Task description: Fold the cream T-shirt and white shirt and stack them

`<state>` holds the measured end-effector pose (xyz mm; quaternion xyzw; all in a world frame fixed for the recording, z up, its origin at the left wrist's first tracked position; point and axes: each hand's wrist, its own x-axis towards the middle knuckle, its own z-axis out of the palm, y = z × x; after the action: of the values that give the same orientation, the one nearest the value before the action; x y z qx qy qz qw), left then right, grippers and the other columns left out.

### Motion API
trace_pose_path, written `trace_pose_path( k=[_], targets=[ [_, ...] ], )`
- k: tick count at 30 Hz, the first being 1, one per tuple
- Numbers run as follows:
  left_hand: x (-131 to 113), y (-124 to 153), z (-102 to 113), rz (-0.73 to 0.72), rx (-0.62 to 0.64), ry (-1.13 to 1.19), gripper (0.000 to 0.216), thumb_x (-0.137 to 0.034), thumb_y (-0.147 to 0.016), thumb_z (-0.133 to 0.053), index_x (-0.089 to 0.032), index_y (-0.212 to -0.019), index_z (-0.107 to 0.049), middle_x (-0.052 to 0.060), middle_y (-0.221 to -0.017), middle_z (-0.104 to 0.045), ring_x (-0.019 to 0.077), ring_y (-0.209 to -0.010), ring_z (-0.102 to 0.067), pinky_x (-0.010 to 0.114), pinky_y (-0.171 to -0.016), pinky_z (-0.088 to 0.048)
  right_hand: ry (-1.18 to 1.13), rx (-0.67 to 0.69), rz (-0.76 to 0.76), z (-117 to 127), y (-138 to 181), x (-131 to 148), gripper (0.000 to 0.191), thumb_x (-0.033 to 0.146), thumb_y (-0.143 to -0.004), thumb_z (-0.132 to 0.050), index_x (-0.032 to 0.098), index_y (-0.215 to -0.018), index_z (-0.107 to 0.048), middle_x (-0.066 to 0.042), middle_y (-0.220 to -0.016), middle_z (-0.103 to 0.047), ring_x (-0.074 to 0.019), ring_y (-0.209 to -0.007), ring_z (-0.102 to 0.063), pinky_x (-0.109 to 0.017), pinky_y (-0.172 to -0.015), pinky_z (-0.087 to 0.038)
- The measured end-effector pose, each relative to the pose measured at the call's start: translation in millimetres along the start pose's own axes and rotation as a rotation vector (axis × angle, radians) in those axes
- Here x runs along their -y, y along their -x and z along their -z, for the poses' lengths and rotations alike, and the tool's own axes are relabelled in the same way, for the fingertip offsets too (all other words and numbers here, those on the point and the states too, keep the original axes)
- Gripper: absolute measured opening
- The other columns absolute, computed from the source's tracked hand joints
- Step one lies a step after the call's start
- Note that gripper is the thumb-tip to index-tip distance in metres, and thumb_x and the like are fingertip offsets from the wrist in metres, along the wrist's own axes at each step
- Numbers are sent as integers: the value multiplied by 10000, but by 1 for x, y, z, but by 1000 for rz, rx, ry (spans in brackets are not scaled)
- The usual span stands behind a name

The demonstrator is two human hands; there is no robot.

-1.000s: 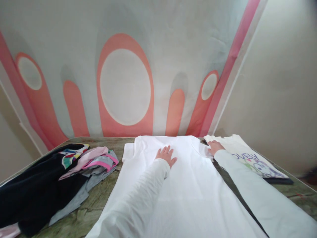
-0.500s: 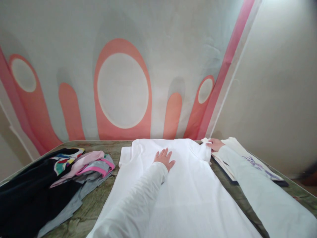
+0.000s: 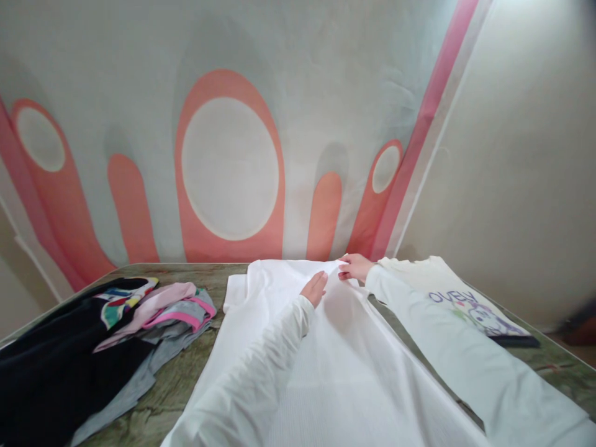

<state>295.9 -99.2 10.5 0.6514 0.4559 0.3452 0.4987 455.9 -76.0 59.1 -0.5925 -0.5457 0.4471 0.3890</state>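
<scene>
White T-shirt (image 3: pixel 335 372) lies mid-table, neck end far from me, on a wood-look tabletop (image 3: pixel 179 372). My R hand (image 3: pixel 354 267) pinches its cloth nr the far R shoulder, fingers closed on it, raising soft folds down that side; my L hand (image 3: pixel 314 288) is at the upper chest, fingers straight & tog., uncurled. To the L, a loose heap of black, pink & grey clothes (image 3: pixel 46 354); to the R, a cream printed top (image 3: pixel 421 273), partly behind my R sleeve (image 3: pixel 447 341).
</scene>
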Motion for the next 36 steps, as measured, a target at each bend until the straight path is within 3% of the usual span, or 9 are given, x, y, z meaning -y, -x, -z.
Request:
trace_pose_path(
  k=[4, 6, 9, 14, 18, 21, 28, 32, 36],
  targets=[
    [-2, 0, 3, 108, 16, 232, 438, -417, -919, -202, -191, -1290, -262, 105, -1210, -500, 122, -918, -598, 232, -771, -483, -1, 123, 16, -24, 16, 9, 320, 20, -647, -628, 107, -941, -536, -34, -773, -579, -126, -663, -605, -295, -651, -532],
    [-3, 2, 4, 135, 16, 317, 423, -405, -916, -249, -207, -1290, -251, 96, -1174, -524, 100, -832, -617, 218, -743, -486, 19, 140, 29, -14, 28, 9, 363, 13, -630, -625, 111, -966, -533, -49, -855, -576, -125, -687, -598, -298, -659, -520],
    [-3, 3, 5, 168, 15, 399, 407, -355, -899, -353, -230, -1280, -281, 75, -1096, -569, 86, -745, -619, 209, -696, -487, 128, 132, 62, 19, 59, 1, 300, 81, -633, -634, 124, -920, -557, -53, -910, -581, -119, -703, -571, -280, -671, -487],
    [-6, 1, 3, 207, 38, 426, 324, -247, -845, -488, -159, -1157, -464, 67, -924, -623, 80, -652, -610, 184, -618, -479, 652, 149, 125, 66, 154, -23, 178, 289, -706, -556, 163, -832, -548, -32, -810, -600, -155, -739, -552, -285, -693, -435],
    [-9, -7, 1, 268, 53, 376, 234, -269, -791, -570, -106, -958, -575, 71, -780, -636, 99, -570, -598, 181, -519, -478, 744, 164, 12, 71, 235, -40, 218, 360, -690, -561, 207, -834, -501, -19, -790, -581, -159, -708, -531, -266, -631, -407],
    [-11, -17, -2, 314, 57, 317, 220, -281, -753, -614, -88, -856, -590, 76, -680, -629, 132, -544, -595, 205, -470, -481, 780, 169, -68, 69, 272, -54, 198, 334, -664, -575, 234, -801, -474, -10, -768, -568, -162, -683, -512, -267, -620, -389],
    [-32, -33, -4, 200, 2, 272, 169, -278, -768, -592, -120, -824, -610, 59, -772, -635, 92, -562, -575, 187, -534, -492, 863, 129, -106, 77, 299, -76, 43, 276, -718, -479, 270, -707, -438, -2, -646, -546, -183, -622, -493, -284, -566, -339],
    [-56, -39, 3, 100, -24, 262, 183, -266, -794, -546, -132, -900, -610, 56, -848, -631, 74, -575, -575, 197, -591, -497, 767, 142, -85, 69, 304, -46, 44, 331, -755, -465, 287, -760, -463, 4, -624, -522, -165, -584, -464, -264, -544, -338],
    [-58, -42, 15, 37, -92, 182, 229, -286, -801, -518, -128, -938, -610, 56, -841, -634, 84, -606, -585, 192, -599, -488, 662, 219, -22, 37, 299, -11, 132, 309, -734, -499, 289, -864, -494, 21, -640, -525, -144, -600, -459, -243, -561, -340]
  ],
)
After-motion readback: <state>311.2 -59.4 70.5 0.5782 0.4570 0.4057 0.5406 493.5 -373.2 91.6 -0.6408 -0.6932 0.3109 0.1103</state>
